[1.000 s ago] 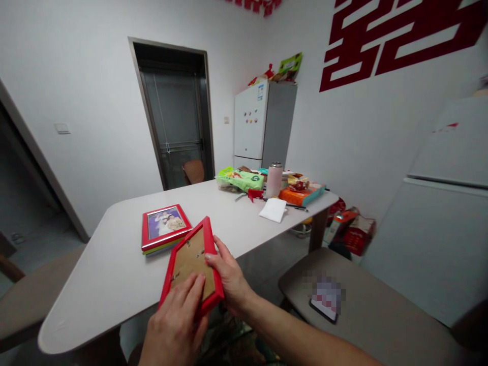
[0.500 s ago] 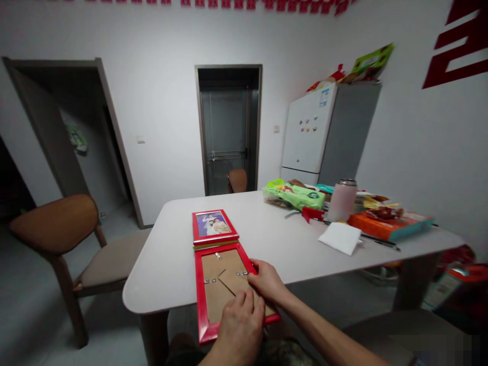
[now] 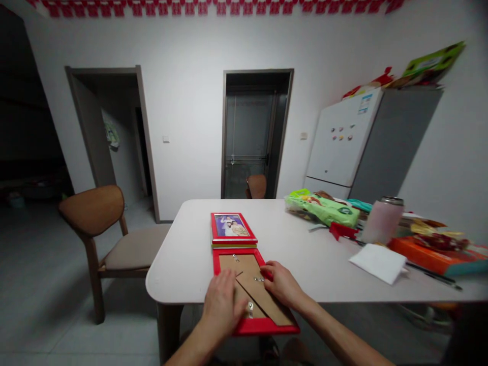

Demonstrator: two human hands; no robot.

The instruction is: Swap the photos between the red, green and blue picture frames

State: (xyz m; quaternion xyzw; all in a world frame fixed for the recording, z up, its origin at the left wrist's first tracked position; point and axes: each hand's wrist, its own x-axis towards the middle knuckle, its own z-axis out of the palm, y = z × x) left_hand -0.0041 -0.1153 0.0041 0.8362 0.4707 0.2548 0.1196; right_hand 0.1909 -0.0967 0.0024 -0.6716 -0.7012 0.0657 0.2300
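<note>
Frame (image 3: 264, 301) seemingly pressed under left hand (image 3: 221, 307), right hand (image 3: 284, 284)

Under the fingers (image 3: 226, 282) lies a picture frame (image 3: 267, 328) with a bright red border and a plain brown backing board (image 3: 269, 305). Just beyond the fingertips a second frame (image 3: 233, 240) is red too, with green and yellow edges beneath, on a white table (image 3: 183, 264). Right of the fingers are a green packet (image 3: 324, 208), a pale pink flask (image 3: 381, 221) and an orange box (image 3: 430, 256).

**Materials and finishes around the hands**

Under the left hand (image 3: 221, 305): matt brown fibreboard backing (image 3: 267, 304) with small shiny metal clips (image 3: 250, 306), rimmed by a glossy red frame (image 3: 267, 328). Just beyond the right hand (image 3: 282, 282): glossy glazed second frame (image 3: 232, 226) on a smooth, matt white tabletop (image 3: 183, 269). Well right of it: matt white paper (image 3: 377, 262).
</note>
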